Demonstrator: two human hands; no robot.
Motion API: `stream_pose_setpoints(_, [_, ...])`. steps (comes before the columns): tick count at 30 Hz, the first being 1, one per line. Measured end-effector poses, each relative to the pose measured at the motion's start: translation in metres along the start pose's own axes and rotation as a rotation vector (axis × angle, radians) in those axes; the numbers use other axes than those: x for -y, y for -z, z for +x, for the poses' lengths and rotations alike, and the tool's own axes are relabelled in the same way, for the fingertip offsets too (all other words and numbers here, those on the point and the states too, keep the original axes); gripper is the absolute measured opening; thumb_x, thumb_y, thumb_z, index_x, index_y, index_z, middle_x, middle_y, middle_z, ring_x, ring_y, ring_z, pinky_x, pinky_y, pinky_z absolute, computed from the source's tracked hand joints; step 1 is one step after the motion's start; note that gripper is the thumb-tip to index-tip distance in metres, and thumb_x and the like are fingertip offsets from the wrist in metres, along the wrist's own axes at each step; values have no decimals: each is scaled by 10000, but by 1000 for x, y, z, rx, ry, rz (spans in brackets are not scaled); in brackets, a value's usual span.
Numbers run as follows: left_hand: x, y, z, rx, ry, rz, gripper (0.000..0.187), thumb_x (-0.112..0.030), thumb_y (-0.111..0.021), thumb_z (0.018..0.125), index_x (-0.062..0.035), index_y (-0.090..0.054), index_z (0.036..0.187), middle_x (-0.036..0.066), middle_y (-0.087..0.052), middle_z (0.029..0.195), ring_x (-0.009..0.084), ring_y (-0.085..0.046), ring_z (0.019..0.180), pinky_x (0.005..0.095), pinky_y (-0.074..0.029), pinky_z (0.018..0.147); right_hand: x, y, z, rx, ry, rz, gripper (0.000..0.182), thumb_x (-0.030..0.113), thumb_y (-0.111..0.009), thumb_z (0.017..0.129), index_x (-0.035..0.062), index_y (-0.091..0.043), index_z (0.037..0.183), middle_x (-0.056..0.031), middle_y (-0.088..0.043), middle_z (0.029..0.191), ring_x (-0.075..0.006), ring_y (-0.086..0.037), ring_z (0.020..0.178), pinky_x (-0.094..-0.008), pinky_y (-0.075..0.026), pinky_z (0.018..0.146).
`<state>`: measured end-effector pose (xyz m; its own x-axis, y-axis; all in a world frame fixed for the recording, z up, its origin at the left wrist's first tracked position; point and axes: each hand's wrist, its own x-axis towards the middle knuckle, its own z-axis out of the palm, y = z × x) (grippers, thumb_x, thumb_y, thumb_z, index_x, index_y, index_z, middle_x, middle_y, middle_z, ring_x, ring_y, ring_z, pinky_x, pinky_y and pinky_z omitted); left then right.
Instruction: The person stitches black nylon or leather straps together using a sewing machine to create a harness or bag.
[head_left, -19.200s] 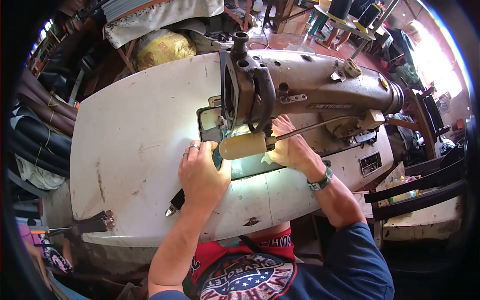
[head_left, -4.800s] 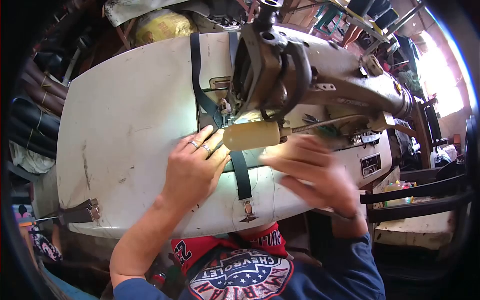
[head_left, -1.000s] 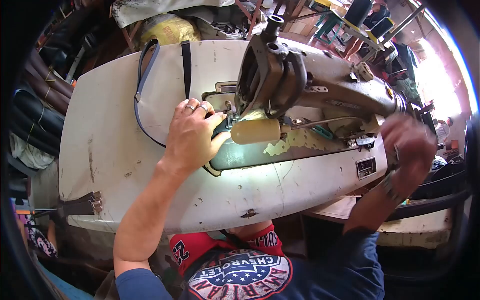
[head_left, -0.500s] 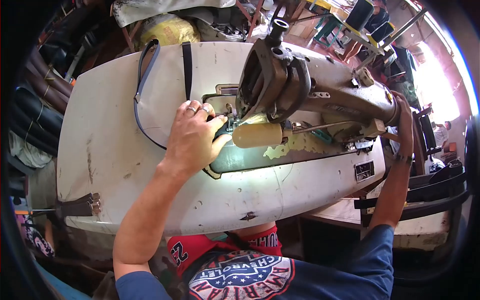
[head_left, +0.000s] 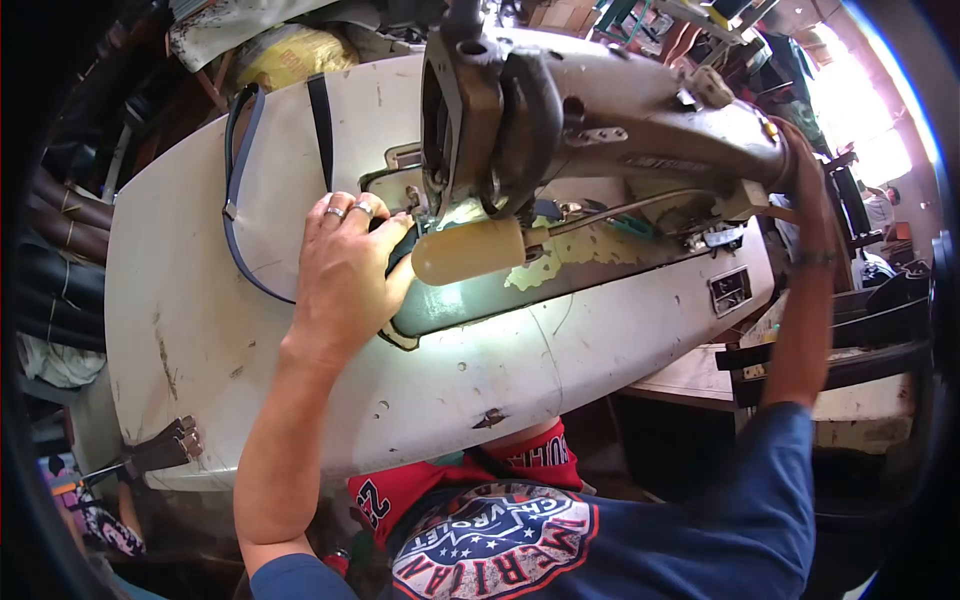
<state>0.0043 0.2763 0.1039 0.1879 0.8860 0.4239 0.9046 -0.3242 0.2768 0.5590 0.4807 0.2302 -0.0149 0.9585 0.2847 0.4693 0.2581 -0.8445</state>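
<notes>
My left hand [head_left: 350, 255], with rings on two fingers, pinches a dark strap [head_left: 403, 248] flat beside the needle area of a brown sewing machine [head_left: 610, 130]. A narrow length of dark strap [head_left: 321, 135] runs from behind this hand to the table's far side. Near it lies a looped strap [head_left: 230, 185]. My right hand [head_left: 797, 165] curls around the handwheel end of the machine; most of its fingers are hidden. Close to my left fingertips, a yellowish cylindrical lamp [head_left: 468, 254] on a bendy arm lights the metal bed.
The machine stands on a worn white table [head_left: 250, 370]. Dark strap ends with metal tips [head_left: 165, 445] lie at its left corner. Long dark strips [head_left: 830, 355] hang at the right. Behind are a yellow sack [head_left: 295, 58] and rolls of dark material [head_left: 70, 225].
The camera view has tilted and shifted, so the machine and table appear further left. My left hand stays on the strap beside the needle; my right hand remains at the handwheel end.
</notes>
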Motion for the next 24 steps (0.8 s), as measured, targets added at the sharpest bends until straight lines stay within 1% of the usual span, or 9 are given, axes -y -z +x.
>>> stream_pose_setpoints(2, [4,-2,-2,-39,-39,8,286,-109,-742,781,-31,-758,1056,88,-651,1036,291,-573,1077,431,-394,1094,-38,3,1,-123,252,24,417,250,-464,1045,-15,-638,1316,-99,-661,1287,-161,-643,1135,-308,-486,1018])
stream_pose_setpoints(3, [5,-3,-4,-45,-40,19,305,-157,-757,795,-41,-762,1078,93,-655,1038,296,-573,1084,445,-390,1094,-28,0,1,-92,206,49,418,250,-463,1046,-15,-637,1318,-100,-660,1289,-163,-642,1138,-310,-485,1021])
stream_pose_setpoints(7, [3,0,-2,-11,-41,19,282,-120,-740,793,-37,-757,1062,92,-649,1048,294,-571,1081,438,-391,1101,33,-14,-5,50,-340,132,423,252,-461,1048,-14,-631,1329,-104,-657,1300,-171,-639,1154,-316,-482,1031])
stream_pose_setpoints(11, [0,-1,-1,-39,-45,13,266,-96,-730,790,-29,-754,1045,76,-645,1053,289,-568,1075,430,-398,1090,-39,2,-1,-115,223,133,465,287,-473,1040,17,-577,1404,-114,-606,1385,-217,-599,1256,-356,-444,1102])
stream_pose_setpoints(14, [2,-1,-4,-34,-48,39,235,-104,-737,776,-39,-747,1002,70,-641,1043,290,-567,1067,439,-396,1098,17,-6,-2,79,-256,168,468,296,-477,1040,21,-574,1406,-114,-603,1389,-219,-599,1257,-361,-444,1105])
stream_pose_setpoints(18, [2,-3,-1,6,-7,5,206,-116,-750,752,-57,-733,948,77,-628,1022,291,-576,1081,452,-361,1154,-42,5,2,-106,147,246,473,309,-481,1039,26,-570,1409,-114,-598,1395,-221,-599,1259,-368,-444,1107])
stream_pose_setpoints(20, [3,3,0,11,-26,39,224,-126,-758,745,-60,-738,958,76,-625,1013,289,-579,1083,452,-351,1165,-31,22,9,107,-82,380,476,315,-483,1039,29,-568,1410,-113,-596,1398,-221,-600,1261,-371,-444,1109])
stream_pose_setpoints(22, [-1,8,-1,74,11,65,298,-120,-747,738,-51,-746,1028,93,-641,1089,314,-577,1136,473,-342,1181,22,-14,-4,62,-322,313,485,329,-489,1041,24,-560,1411,-134,-620,1376,-234,-606,1258,-399,-466,1098])
stream_pose_setpoints(24, [-3,6,2,85,10,101,401,-72,-703,735,-36,-746,1132,85,-638,1124,301,-581,1139,477,-341,1187,-14,-8,-3,-41,-148,454,486,325,-484,1043,14,-559,1408,-140,-625,1373,-236,-613,1248,-395,-472,1093])
